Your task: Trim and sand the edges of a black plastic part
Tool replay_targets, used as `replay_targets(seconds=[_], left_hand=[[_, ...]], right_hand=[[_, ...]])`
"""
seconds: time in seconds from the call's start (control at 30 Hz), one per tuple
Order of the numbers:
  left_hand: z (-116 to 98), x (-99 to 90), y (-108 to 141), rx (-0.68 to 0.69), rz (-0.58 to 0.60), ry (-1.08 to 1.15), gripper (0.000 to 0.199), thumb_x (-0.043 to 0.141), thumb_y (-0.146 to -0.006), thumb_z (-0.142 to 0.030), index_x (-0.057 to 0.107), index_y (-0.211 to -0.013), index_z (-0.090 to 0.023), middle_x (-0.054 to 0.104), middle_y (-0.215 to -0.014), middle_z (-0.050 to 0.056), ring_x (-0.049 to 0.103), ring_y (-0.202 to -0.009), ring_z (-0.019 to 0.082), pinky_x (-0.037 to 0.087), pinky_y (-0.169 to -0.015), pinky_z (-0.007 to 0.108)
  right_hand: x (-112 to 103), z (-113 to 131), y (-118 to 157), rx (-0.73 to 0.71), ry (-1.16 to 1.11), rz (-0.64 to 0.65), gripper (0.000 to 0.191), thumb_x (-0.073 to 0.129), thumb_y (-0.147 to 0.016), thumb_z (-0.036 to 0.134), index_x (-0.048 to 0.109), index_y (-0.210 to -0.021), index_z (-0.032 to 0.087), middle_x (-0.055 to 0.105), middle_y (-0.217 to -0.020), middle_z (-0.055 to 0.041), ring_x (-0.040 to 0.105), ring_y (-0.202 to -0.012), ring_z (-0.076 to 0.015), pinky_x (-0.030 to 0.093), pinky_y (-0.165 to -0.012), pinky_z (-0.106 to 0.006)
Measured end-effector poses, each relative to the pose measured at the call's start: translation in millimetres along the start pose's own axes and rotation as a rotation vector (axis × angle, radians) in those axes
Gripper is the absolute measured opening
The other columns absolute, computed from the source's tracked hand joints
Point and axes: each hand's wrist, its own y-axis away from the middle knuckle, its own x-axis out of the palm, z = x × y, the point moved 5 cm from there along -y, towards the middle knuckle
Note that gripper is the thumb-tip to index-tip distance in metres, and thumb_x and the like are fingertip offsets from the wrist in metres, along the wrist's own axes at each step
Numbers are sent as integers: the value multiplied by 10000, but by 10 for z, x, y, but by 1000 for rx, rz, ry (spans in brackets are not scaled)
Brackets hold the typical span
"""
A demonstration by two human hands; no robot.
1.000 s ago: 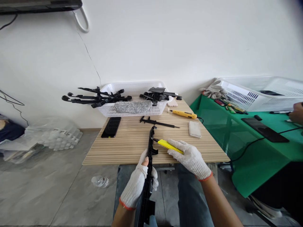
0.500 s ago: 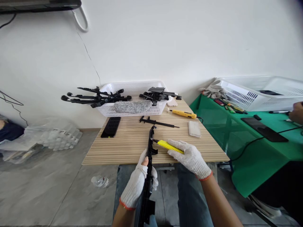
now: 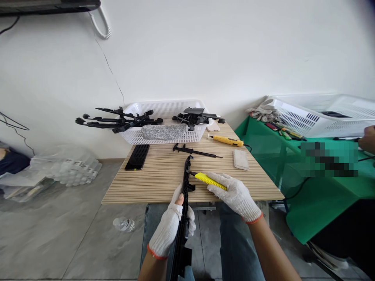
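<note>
My left hand (image 3: 168,226), in a white knit glove with a bare thumb tip, is wrapped round a long black plastic part (image 3: 185,203). The part runs from my lap up over the table's front edge, its curved far end above the tabletop. My right hand (image 3: 234,193), gloved too, is closed on a yellow utility knife (image 3: 209,180). The knife points left, its dark tip at the side of the black part near the far end. Beyond the part lies a black caliper (image 3: 197,152).
On the striped table (image 3: 155,183) are a dark phone (image 3: 137,157), a yellow corded tool (image 3: 227,140), a white box (image 3: 240,159) and a white basket (image 3: 133,136) holding several black parts. At right, another person's hand (image 3: 368,139) is over a green-covered table (image 3: 269,144).
Almost nothing has moved: both hands, the black part and the knife stay nearly in place. A patch on the green table is now pixelated.
</note>
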Motion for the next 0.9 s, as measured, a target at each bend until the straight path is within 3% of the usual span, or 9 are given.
replay_targets(seconds=[0.3,0.6,0.9], left_hand=[[-46,26,11,-45,32,81,634,693,-527,-793,481,-516,-196,516,-409,-18,488,-330,105,317,-339,215],[-58,32,-6,-38,14,77,655,737,-423,-792,466,-522,-204,504,-402,-44,480,-313,106,325,-321,219],[64,-60,-117,-49,55,2,666,531,-662,-846,528,-556,-188,543,-413,16,504,-350,120,332,-396,219]], right_hand=[[10,28,16,-33,96,-53,403,587,-916,407,632,-1313,354,731,-1131,-2,718,-910,-214,590,-731,-281],[59,56,30,2,143,-70,414,578,-926,427,618,-1329,338,727,-1113,-3,718,-845,-200,574,-699,-272],[111,181,129,-5,217,-165,403,565,-932,397,620,-1328,349,723,-1151,-3,715,-797,-184,561,-653,-262]])
